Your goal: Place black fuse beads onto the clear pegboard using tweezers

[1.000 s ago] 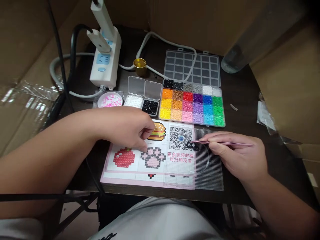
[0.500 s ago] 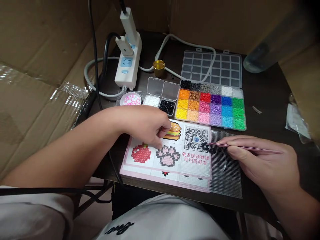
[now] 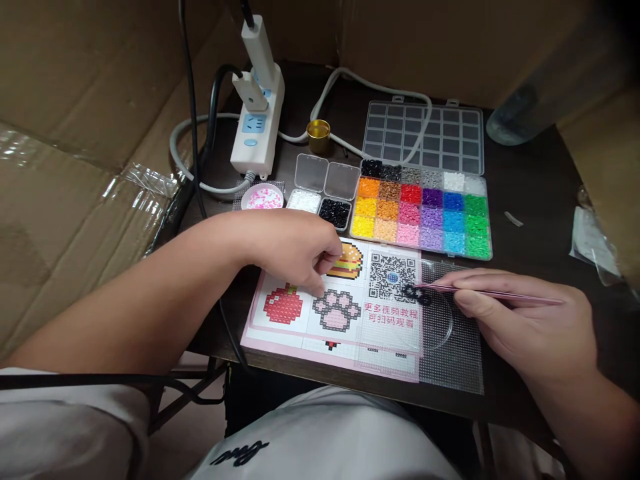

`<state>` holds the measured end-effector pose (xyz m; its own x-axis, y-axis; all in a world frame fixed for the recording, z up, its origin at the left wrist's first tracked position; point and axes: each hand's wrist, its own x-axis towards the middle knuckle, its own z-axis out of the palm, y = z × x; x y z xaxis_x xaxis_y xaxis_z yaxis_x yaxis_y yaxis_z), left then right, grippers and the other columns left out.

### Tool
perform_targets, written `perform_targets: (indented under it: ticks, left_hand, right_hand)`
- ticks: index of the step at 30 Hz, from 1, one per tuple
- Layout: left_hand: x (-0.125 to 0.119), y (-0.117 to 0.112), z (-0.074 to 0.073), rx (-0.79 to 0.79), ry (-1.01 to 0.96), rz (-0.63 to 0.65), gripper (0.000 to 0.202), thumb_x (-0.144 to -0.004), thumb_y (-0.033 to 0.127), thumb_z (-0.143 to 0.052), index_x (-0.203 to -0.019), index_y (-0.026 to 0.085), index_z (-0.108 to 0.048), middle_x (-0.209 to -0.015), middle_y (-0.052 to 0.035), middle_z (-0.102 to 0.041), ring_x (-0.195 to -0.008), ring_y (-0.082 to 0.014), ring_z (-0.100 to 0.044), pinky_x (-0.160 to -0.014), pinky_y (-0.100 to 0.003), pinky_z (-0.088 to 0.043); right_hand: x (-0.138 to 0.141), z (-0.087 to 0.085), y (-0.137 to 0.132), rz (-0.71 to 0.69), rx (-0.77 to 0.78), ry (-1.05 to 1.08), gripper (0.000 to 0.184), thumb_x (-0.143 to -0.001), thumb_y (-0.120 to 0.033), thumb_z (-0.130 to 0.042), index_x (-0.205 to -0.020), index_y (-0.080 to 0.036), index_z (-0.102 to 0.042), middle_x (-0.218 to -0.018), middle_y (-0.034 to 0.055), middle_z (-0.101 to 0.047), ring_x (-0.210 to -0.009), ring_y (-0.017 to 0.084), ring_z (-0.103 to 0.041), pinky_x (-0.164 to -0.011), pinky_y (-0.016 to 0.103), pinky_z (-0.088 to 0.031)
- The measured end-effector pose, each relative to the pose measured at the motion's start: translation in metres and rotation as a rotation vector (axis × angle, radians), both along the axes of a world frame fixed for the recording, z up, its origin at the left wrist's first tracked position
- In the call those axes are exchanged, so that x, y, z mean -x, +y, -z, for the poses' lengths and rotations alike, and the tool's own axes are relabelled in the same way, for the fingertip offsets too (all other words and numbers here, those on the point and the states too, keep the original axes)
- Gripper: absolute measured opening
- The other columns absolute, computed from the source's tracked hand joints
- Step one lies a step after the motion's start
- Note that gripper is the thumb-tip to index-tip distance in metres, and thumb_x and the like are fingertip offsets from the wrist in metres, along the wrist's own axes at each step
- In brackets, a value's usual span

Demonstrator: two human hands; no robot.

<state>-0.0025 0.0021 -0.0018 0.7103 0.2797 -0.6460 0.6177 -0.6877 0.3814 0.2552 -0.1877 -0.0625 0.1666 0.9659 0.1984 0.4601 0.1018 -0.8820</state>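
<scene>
Pattern sheet (image 3: 280,331) with QR code (image 3: 393,277) and red "更多视频教程 可扫码观看" lies at the table's (image 3: 525,200) front edge, partly under a clear pegboard (image 3: 450,363). Left hand (image 3: 295,250) presses curled fingertips on it; right hand (image 3: 525,323) pinches pink tweezers (image 3: 500,294), tips at black beads (image 3: 417,294) there.

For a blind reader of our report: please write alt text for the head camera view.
The right hand holds pink tweezers, tips at a few black beads on a clear pegboard. The left hand rests on a pattern sheet; a box of coloured beads stands behind.
</scene>
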Motion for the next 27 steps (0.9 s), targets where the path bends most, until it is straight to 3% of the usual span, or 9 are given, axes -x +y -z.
perform_targets:
  ticks: [8,21,27]
  left_hand:
    - [0.0002,0.0005,0.0014,-0.007,0.004,0.009,0.019,-0.074,0.035,-0.077,-0.07,0.024,-0.062,-0.064,0.0053,-0.066,-0.055,-0.0126,-0.051,-0.055,-0.033,-0.033]
    - [-0.0002,0.0006,0.0012,-0.003,-0.01,0.01,0.019,-0.075,0.037,-0.077,-0.071,0.024,-0.063,-0.065,0.0038,-0.067,-0.054,-0.0128,-0.051,-0.055,-0.032,-0.031]
    - [-0.0012,-0.0011,-0.0008,-0.006,0.014,-0.005,0.02,-0.075,0.037,-0.076,-0.069,0.024,-0.063,-0.064,0.0031,-0.068,-0.055,-0.0137,-0.05,-0.057,-0.033,-0.03]
  right_hand:
    - [0.0026,-0.0025,0.0016,0.015,0.02,0.003,0.02,-0.092,-0.017,-0.081,-0.089,-0.036,-0.087,-0.093,-0.0072,-0.087,-0.089,0.014,-0.084,-0.087,0.022,-0.069]
    - [0.0015,-0.0009,0.0006,0.029,0.022,-0.013,0.014,-0.092,-0.022,-0.082,-0.089,-0.035,-0.087,-0.092,-0.0009,-0.087,-0.088,0.026,-0.085,-0.085,0.04,-0.073]
    - [0.0009,-0.002,-0.0001,0.014,0.013,-0.008,0.015,-0.093,-0.022,-0.082,-0.09,-0.036,-0.087,-0.092,-0.0012,-0.087,-0.087,0.025,-0.085,-0.084,0.038,-0.073]
